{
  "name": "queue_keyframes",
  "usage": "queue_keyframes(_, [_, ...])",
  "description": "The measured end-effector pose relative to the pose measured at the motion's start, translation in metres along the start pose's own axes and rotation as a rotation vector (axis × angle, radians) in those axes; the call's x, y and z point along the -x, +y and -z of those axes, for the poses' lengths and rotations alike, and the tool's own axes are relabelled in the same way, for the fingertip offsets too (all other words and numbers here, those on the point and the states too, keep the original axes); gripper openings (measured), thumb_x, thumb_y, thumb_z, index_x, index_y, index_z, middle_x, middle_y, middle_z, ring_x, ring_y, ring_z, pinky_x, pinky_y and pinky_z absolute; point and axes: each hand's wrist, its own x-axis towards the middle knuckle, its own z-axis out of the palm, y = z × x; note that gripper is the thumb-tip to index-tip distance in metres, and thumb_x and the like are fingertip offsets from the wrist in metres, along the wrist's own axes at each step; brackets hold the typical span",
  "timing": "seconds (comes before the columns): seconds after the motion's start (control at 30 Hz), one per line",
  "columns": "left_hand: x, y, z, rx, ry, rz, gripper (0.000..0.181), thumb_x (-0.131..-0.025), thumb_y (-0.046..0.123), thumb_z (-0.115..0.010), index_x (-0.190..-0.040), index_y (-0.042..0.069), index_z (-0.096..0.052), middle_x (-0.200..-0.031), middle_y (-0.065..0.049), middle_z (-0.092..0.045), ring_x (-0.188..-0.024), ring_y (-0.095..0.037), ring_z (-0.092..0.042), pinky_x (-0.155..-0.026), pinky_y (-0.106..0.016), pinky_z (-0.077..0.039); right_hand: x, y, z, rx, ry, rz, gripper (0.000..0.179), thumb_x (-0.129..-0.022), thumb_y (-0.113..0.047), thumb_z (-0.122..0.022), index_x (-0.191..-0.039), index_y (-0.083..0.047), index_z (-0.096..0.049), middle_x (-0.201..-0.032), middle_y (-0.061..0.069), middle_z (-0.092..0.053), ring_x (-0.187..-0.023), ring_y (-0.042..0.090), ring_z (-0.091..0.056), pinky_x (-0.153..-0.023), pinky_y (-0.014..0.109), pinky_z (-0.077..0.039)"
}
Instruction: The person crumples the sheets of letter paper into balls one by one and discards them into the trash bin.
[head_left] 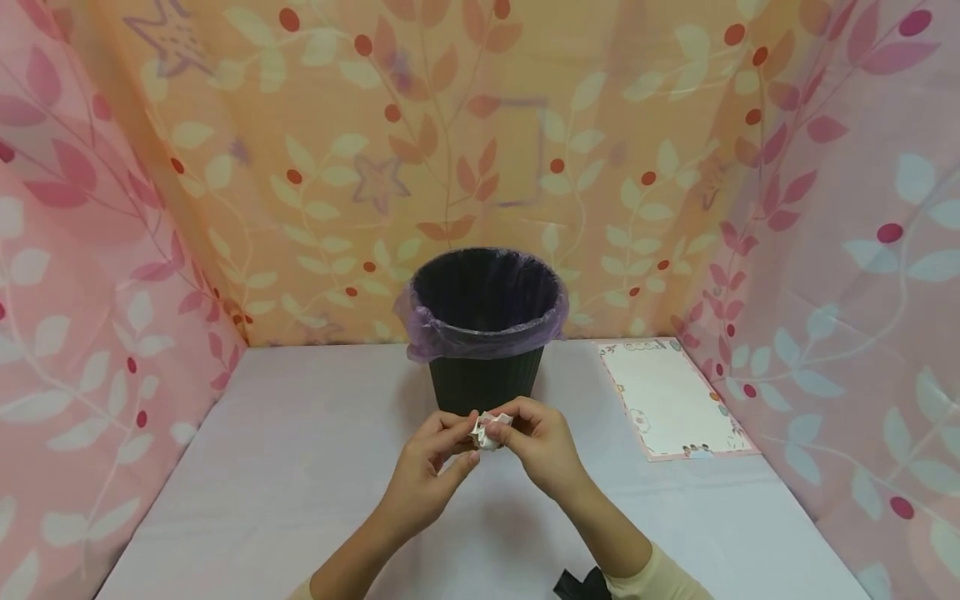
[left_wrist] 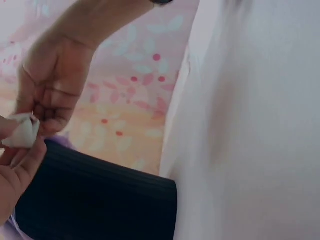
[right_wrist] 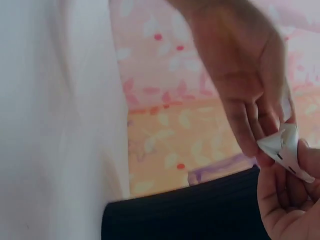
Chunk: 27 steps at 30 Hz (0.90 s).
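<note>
Both hands meet in front of the dark bin (head_left: 483, 379), holding a small crumpled piece of white paper (head_left: 491, 432) between them. My left hand (head_left: 426, 471) pinches its left side with thumb and fingers. On the other side, my right hand (head_left: 551, 454) has thumb and fingertips on the crumpled paper. Dark marks show on the folded paper (right_wrist: 286, 147) in the right wrist view. A thin purple liner bag (head_left: 487, 340) is folded over the bin's rim, and the bin stands upright with its mouth facing up.
On the white tabletop (head_left: 300, 450), a sheet with a decorated border (head_left: 675, 400) lies flat at the right. A black object (head_left: 581, 583) shows beside the right sleeve at the bottom edge. Leaf-patterned cloth (head_left: 315, 167) hangs behind and along both sides.
</note>
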Motion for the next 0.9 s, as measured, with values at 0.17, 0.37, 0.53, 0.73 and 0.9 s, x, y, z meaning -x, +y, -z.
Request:
queue_keyframes(0.17, [0.001, 0.002, 0.002, -0.025, 0.022, -0.071, 0.055, -0.085, -0.006, -0.078, -0.138, 0.001, -0.063, -0.112, -0.009, -0.059, -0.101, -0.018, -0.069, -0.09, -0.033, -0.06, -0.001, 0.002, 0.002, -0.198, -0.053, -0.077, 0.019, -0.093, -0.009, -0.074, -0.105, 0.005, -0.075, -0.095, 0.005, -0.073, -0.083, 0.015, -0.068, -0.074, 0.027, -0.061])
queue_keyframes(0.37, [0.001, 0.007, 0.0, 0.015, 0.121, -0.047, 0.049, -0.08, 0.002, -0.085, -0.127, 0.0, -0.07, -0.109, -0.012, -0.062, -0.097, -0.021, -0.069, -0.087, -0.033, -0.061, 0.001, -0.001, -0.005, -0.258, 0.007, -0.155, 0.026, -0.087, -0.011, -0.081, -0.107, 0.004, -0.073, -0.097, 0.008, -0.074, -0.086, 0.018, -0.07, -0.079, 0.03, -0.062])
queue_keyframes(0.53, [-0.001, 0.011, 0.003, 0.028, 0.202, 0.084, 0.035, -0.089, 0.008, -0.08, -0.123, 0.008, -0.073, -0.116, -0.007, -0.067, -0.098, -0.022, -0.066, -0.085, -0.026, -0.06, 0.006, -0.009, -0.008, -0.18, -0.009, -0.101, 0.022, -0.088, -0.014, -0.081, -0.107, -0.004, -0.077, -0.098, 0.014, -0.072, -0.087, 0.023, -0.072, -0.082, 0.036, -0.063])
queue_keyframes(0.73, [-0.004, 0.018, 0.017, 0.078, 0.173, 0.091, 0.028, -0.09, -0.002, -0.075, -0.117, 0.005, -0.075, -0.11, -0.012, -0.069, -0.095, -0.021, -0.067, -0.081, -0.023, -0.059, 0.001, -0.013, 0.01, -0.207, -0.318, 0.087, 0.026, -0.097, -0.001, -0.067, -0.122, 0.004, -0.072, -0.106, 0.019, -0.067, -0.098, 0.021, -0.069, -0.086, 0.031, -0.061])
queue_keyframes(0.9, [-0.003, 0.02, 0.021, 0.148, 0.057, 0.119, 0.026, -0.088, 0.0, -0.077, -0.114, 0.001, -0.076, -0.106, -0.013, -0.069, -0.098, -0.021, -0.069, -0.083, -0.03, -0.062, -0.005, -0.012, 0.02, -0.297, -0.432, 0.052, 0.027, -0.088, 0.007, -0.074, -0.114, 0.011, -0.071, -0.099, 0.017, -0.068, -0.086, 0.015, -0.067, -0.074, 0.024, -0.06])
